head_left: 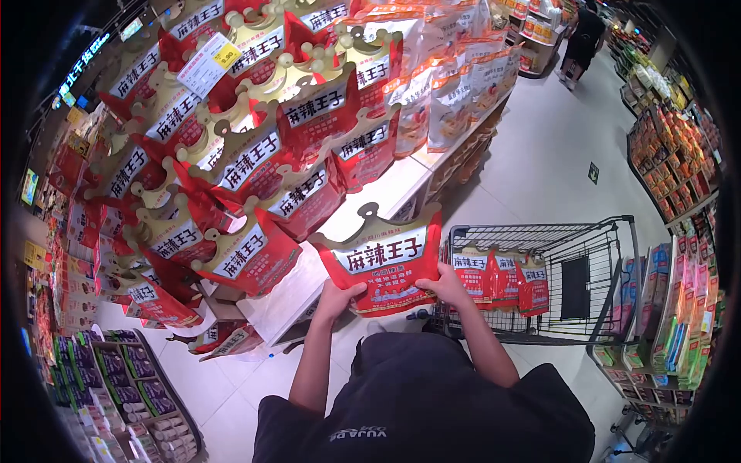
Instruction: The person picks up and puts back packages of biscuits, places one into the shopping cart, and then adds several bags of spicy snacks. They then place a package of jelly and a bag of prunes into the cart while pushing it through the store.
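Observation:
A red snack bag (386,266) with a gold crown-shaped top is held upright in front of my body, its printed face showing. My left hand (340,297) grips the bag's lower left side, thumb across the front. On the lower right side, my right hand (449,287) grips it the same way; the fingers behind the bag are hidden. Just right of my right hand stands a black wire shopping cart (590,332) holding several like red bags (505,278). Ahead and left, a tiered display of the same bags (297,193) rises close to the held one.
A white shelf edge (282,309) runs beside me at the left. White and orange bags (455,92) stand farther along it. Stocked shelves (668,162) line the right side, and a shelf of purple packs (131,378) is at lower left. A person (584,42) is far down the aisle.

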Tool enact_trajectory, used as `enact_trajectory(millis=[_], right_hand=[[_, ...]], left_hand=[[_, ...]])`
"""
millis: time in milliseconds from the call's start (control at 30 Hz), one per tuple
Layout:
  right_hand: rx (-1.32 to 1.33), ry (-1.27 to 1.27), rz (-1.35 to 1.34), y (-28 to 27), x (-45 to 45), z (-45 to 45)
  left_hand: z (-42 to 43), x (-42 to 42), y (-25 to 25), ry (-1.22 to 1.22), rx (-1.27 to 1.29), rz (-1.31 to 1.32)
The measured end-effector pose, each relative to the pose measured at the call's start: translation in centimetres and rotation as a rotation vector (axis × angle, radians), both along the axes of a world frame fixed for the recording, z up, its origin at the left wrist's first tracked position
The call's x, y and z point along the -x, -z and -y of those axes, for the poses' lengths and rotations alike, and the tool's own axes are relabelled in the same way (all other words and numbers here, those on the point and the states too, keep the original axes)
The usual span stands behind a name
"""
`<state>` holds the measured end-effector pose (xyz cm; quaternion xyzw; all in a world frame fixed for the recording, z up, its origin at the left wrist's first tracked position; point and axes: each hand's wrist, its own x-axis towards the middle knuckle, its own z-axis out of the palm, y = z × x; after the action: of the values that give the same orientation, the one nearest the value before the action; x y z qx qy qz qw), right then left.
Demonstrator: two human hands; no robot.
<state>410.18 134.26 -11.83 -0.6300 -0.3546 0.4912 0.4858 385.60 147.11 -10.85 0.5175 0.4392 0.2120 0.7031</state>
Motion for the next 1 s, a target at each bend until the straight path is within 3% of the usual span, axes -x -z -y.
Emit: enact_trajectory(millis=[67, 133, 200, 267, 333, 367, 400, 467, 600, 667, 733, 800, 933, 967, 1000], right_hand=[[-0.079, -0.003, 0.005, 1.4, -1.7, -1.1], [-0.155, 0.298, -0.049, 1.9, -3.0, -2.7], [-0.193, 0.429, 0.214, 1.9, -5.4, -3.2], [-0.236, 0.471, 0.051, 2.9, -7.7, -2.7], [-0.177, 0.385, -0.016, 4.3, -9.7, -1.1], [-0.180, 0.402, 0.052, 4.4, -10.1, 0.2], [-0.179, 0.422, 0.043, 5.4, -10.5, 1.5], [-0.038, 0.373, 0.150, 9.0, -11.3, 4.8], [0.170, 0.412, 0.232, 13.1, -11.2, 11.8], [0.211, 0.441, 0.105, 14.5, -10.7, 15.0], [0.271, 0.502, 0.137, 15.8, -10.3, 17.1], [0.311, 0.480, 0.111, 16.9, -10.9, 18.0], [0.454, 0.564, 0.033, 16.8, -13.8, 16.5], [0.459, 0.566, 0.024, 19.5, -14.6, 16.3], [0.458, 0.595, 0.176, 25.0, -15.4, 16.3]], left_hand=[[-0.5, -2.0, -0.9, -0.020, -0.025, -0.189], [-1.9, -4.4, -1.5, -0.082, -0.059, -0.208], [-4.3, -6.8, -2.0, -0.317, -0.320, -0.071], [-7.5, -9.4, -1.7, -0.545, -0.332, -0.027], [-11.0, -11.3, -1.1, -0.529, -0.302, 0.054], [-12.8, -12.2, -0.2, -0.455, -0.413, 0.167], [-15.0, -13.1, 1.2, -0.467, -0.431, 0.117], [-17.4, -15.4, 2.7, -0.461, -0.305, 0.211], [-19.6, -17.2, 7.5, -0.488, -0.109, -0.037], [-20.3, -18.0, 11.6, -0.771, -0.062, -0.243], [-19.9, -17.4, 11.9, -0.597, 0.073, -0.099], [-19.1, -18.2, 9.9, -0.569, -0.011, -0.242], [-19.0, -17.1, 9.9, -0.520, -0.094, -0.241], [-18.0, -17.0, 9.1, -0.515, -0.094, -0.251], [-16.6, -17.2, 8.4, -0.627, -0.191, -0.314]])
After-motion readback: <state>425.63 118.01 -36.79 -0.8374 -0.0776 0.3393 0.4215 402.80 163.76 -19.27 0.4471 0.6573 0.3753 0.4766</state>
